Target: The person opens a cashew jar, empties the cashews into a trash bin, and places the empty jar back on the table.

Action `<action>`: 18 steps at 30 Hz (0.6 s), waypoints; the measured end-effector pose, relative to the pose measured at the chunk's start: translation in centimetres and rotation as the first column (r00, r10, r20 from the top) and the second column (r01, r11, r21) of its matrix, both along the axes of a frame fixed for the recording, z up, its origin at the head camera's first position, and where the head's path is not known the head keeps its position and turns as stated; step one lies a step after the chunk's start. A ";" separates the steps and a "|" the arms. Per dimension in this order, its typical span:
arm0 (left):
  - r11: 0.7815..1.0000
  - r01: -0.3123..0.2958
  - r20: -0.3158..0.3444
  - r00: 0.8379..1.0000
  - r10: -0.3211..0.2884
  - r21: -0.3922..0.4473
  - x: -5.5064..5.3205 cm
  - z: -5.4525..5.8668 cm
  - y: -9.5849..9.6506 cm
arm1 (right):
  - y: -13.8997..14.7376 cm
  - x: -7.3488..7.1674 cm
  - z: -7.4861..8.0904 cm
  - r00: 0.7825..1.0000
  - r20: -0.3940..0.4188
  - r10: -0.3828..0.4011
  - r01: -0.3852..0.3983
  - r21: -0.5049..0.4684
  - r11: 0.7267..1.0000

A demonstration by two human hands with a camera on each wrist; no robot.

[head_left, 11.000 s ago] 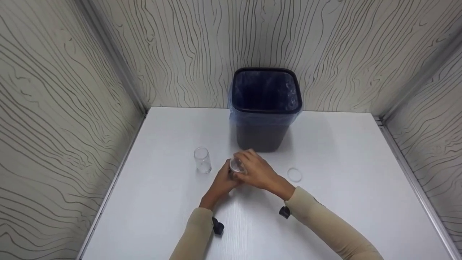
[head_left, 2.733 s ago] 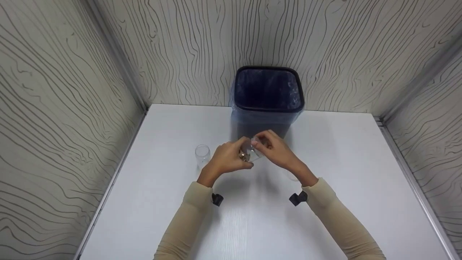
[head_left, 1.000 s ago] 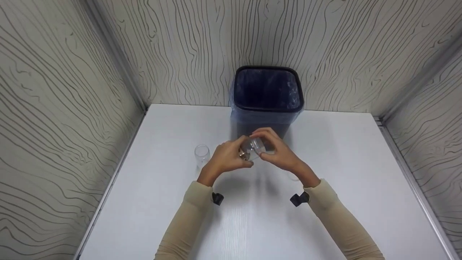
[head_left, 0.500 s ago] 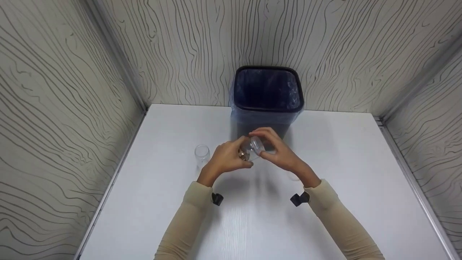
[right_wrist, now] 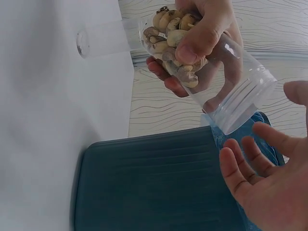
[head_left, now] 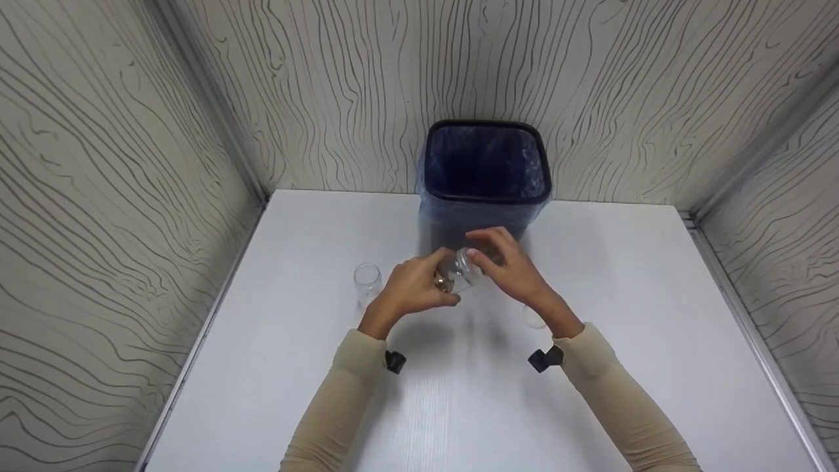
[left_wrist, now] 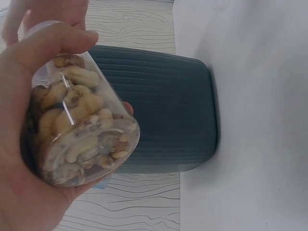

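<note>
My left hand [head_left: 411, 286] grips a clear cylindrical jar [head_left: 463, 274] and holds it tilted, in front of the bin. Inside, tan and brown curled pieces [left_wrist: 79, 101] lie toward the base, which points left. The jar's ridged clear end [right_wrist: 246, 100] faces my right hand. In the right wrist view my right hand [right_wrist: 274, 185] has its fingers spread and slightly bent just off that end, holding nothing. A second clear jar [head_left: 367, 276] stands upright on the table to the left, partly behind my left wrist. A thin clear ring-shaped piece [head_left: 533, 317] lies beside my right wrist.
A dark bin [head_left: 477, 226] with a blue liner [head_left: 488, 157] stands at the back of the white table [head_left: 295, 367], directly beyond my hands. Wood-patterned walls [head_left: 347, 92] enclose the table at the back and sides.
Earlier the jar was lower on the table side; both hands have since raised and tilted it. Over the last half second my right hand has let go of its ridged end and opened.
</note>
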State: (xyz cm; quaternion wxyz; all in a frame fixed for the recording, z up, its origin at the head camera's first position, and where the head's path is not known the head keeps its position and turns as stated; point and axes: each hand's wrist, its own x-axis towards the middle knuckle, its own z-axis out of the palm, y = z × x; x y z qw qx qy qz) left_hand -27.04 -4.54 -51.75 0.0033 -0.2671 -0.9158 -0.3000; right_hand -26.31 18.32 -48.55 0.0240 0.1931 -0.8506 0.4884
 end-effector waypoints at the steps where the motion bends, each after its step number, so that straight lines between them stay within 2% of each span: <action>1: 1.000 0.000 -0.001 1.000 0.000 -0.002 0.0 0.0 0.0 | 0.0 0.0 0.0 0.999 0.027 -0.018 0.018 0.005 1.000; 4: 1.000 -0.003 -0.006 1.000 0.003 -0.013 -0.1 -0.1 0.1 | 0.0 -0.2 0.0 0.993 0.097 -0.066 0.064 0.020 0.998; 7: 1.000 -0.004 -0.011 1.000 0.003 -0.024 -0.1 -0.1 0.2 | 0.0 -0.3 0.0 0.988 0.129 -0.089 0.084 0.048 0.995; 18: 1.000 0.008 -0.005 1.000 -0.008 -0.008 -0.1 -0.2 0.2 | -0.3 -0.1 -0.2 0.976 0.212 -0.059 0.034 0.117 0.993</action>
